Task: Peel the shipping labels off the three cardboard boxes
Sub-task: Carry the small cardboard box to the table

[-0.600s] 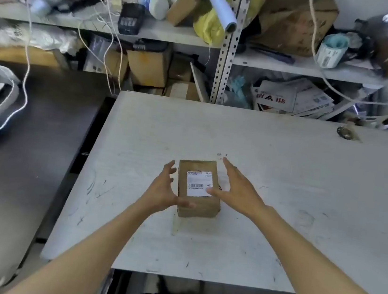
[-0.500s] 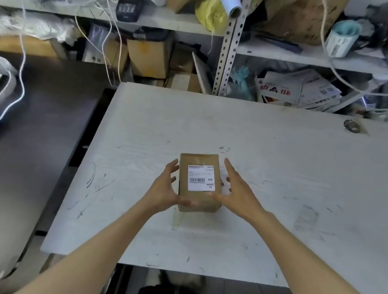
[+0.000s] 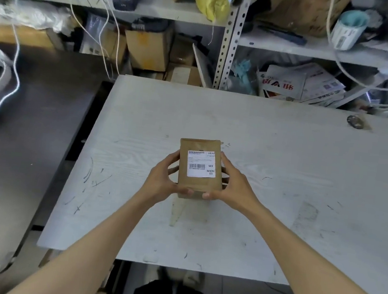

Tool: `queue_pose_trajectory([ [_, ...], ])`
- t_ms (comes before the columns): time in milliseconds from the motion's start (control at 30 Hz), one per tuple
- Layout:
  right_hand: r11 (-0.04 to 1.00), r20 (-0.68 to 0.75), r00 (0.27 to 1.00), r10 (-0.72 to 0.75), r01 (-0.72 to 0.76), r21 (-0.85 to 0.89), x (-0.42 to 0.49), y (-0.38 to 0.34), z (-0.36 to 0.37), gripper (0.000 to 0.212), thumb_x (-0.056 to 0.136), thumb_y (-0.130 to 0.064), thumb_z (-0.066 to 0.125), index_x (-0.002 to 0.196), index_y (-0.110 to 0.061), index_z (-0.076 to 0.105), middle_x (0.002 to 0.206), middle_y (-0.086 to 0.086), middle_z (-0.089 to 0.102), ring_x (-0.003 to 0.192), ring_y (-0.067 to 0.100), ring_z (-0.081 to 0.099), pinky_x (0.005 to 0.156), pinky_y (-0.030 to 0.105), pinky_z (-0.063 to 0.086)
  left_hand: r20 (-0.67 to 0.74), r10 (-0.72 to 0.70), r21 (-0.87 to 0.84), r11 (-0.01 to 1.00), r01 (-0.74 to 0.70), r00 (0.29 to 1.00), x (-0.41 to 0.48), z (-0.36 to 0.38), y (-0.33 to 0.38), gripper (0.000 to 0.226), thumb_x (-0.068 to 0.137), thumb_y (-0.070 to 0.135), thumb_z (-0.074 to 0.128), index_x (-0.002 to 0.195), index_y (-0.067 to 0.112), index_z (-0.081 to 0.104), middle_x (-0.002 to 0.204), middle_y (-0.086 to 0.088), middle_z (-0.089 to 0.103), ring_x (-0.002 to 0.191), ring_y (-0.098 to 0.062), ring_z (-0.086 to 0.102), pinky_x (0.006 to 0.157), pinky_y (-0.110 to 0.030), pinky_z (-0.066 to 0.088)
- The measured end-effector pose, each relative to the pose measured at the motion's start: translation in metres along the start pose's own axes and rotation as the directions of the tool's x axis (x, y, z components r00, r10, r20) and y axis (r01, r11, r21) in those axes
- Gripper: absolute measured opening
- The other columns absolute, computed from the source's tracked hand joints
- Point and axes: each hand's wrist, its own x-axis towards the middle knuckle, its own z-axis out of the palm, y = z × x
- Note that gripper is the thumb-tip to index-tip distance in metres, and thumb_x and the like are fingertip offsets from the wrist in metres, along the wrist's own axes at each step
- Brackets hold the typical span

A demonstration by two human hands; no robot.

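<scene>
the person holds a small cardboard box (image 3: 198, 184) over the middle of the tabletop (image 3: 282, 183), label side turned up toward the head camera, likely so that the edges of the shipping label (image 3: 201, 163) can be looked over before picking at one. the left hand (image 3: 162, 182) and the right hand (image 3: 234, 189) clamp it from opposite sides: the fingers (image 3: 172, 160) curl along the side walls and both thumbs press on the near end. this steadies the box, but no fingertip is on the label, which looks fully stuck down, so peeling has not begun. a shadow beneath suggests the box is lifted off the surface. the pale tabletop is scuffed and scratched. behind it stand cluttered metal shelves (image 3: 226, 52) with cartons, papers and cables. a dark surface (image 3: 27, 149) lies to the left.
</scene>
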Motion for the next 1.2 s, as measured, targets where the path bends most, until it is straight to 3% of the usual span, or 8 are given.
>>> queue_pose_trajectory([
  [133, 0.998, -0.099, 0.994, -0.053, 0.056, 0.031, 0.008, -0.044, -0.024, 0.117, 0.060, -0.007, 0.088, 0.150, -0.038, 0.019, 0.132, -0.008, 0.053, 0.109, 0.014, 0.060, 0.075, 0.016, 0.053, 0.000, 0.112, 0.014, 0.994, -0.112, 0.994, 0.012, -0.013, 0.054, 0.109, 0.055, -0.002, 0.089, 0.145, 0.028, 0.036, 0.143, 0.015, 0.045, 0.130, -0.016, 0.046, 0.074, -0.022, 0.058],
  [300, 0.985, -0.193, 0.966, -0.173, 0.174, -0.008, 0.013, -0.088, -0.053, 0.118, 0.058, -0.006, 0.089, 0.150, -0.032, 0.020, 0.127, -0.008, 0.056, 0.113, 0.014, 0.057, 0.078, 0.015, 0.053, -0.001, 0.245, 0.066, 0.967, -0.245, 0.969, 0.023, -0.022, 0.111, 0.108, 0.056, -0.002, 0.088, 0.145, 0.028, 0.035, 0.144, 0.013, 0.044, 0.132, -0.017, 0.043, 0.081, -0.022, 0.056],
  [533, 0.982, -0.272, 0.944, -0.186, 0.188, -0.020, 0.002, -0.091, -0.078, 0.115, 0.058, -0.006, 0.088, 0.149, -0.032, 0.024, 0.119, -0.011, 0.056, 0.108, 0.016, 0.061, 0.076, 0.018, 0.054, 0.060, 0.291, 0.104, 0.949, -0.296, 0.955, 0.038, -0.003, 0.135, 0.106, 0.052, -0.004, 0.089, 0.142, 0.026, 0.041, 0.141, 0.011, 0.049, 0.132, -0.017, 0.045, 0.086, -0.015, 0.049],
  [700, 0.991, -0.371, 0.921, -0.118, 0.131, 0.010, -0.019, -0.074, -0.107, 0.118, 0.057, -0.007, 0.088, 0.151, -0.029, 0.020, 0.120, -0.012, 0.054, 0.105, 0.014, 0.061, 0.069, 0.013, 0.052, 0.167, 0.290, 0.110, 0.944, -0.310, 0.942, 0.049, 0.034, 0.152, 0.105, 0.054, -0.004, 0.088, 0.142, 0.028, 0.040, 0.142, 0.010, 0.047, 0.132, -0.019, 0.043, 0.102, -0.041, 0.048],
  [800, 0.996, -0.465, 0.883, -0.062, 0.082, 0.024, -0.041, -0.059, -0.126, 0.114, 0.055, -0.009, 0.088, 0.148, -0.034, 0.026, 0.126, -0.006, 0.058, 0.103, 0.015, 0.062, 0.068, 0.016, 0.055, 0.288, 0.295, 0.126, 0.931, -0.341, 0.911, 0.060, 0.065, 0.163, 0.106, 0.053, -0.003, 0.089, 0.142, 0.026, 0.040, 0.141, 0.010, 0.048, 0.131, -0.018, 0.044, 0.105, -0.038, 0.046],
  [967, 0.985, -0.691, 0.713, 0.119, 0.004, 0.174, -0.112, -0.021, -0.143, 0.111, 0.058, -0.004, 0.086, 0.146, -0.037, 0.028, 0.116, -0.014, 0.056, 0.106, 0.012, 0.059, 0.067, 0.011, 0.050, 0.585, 0.268, 0.147, 0.893, -0.425, 0.765, 0.068, 0.148, 0.178, 0.106, 0.053, -0.002, 0.089, 0.143, 0.022, 0.038, 0.143, 0.007, 0.047, 0.132, -0.019, 0.045, 0.105, -0.040, 0.046],
  [1200, 0.933, -0.870, 0.340, 0.357, -0.081, 0.351, -0.261, 0.021, -0.126, 0.109, 0.057, -0.007, 0.087, 0.145, -0.036, 0.031, 0.123, -0.013, 0.058, 0.113, 0.003, 0.053, 0.080, 0.013, 0.051, 0.900, 0.216, 0.030, 0.836, -0.548, 0.379, -0.004, 0.280, 0.179, 0.102, 0.054, -0.006, 0.087, 0.143, 0.015, 0.040, 0.136, 0.007, 0.050, 0.126, -0.016, 0.048, 0.107, -0.039, 0.043],
])
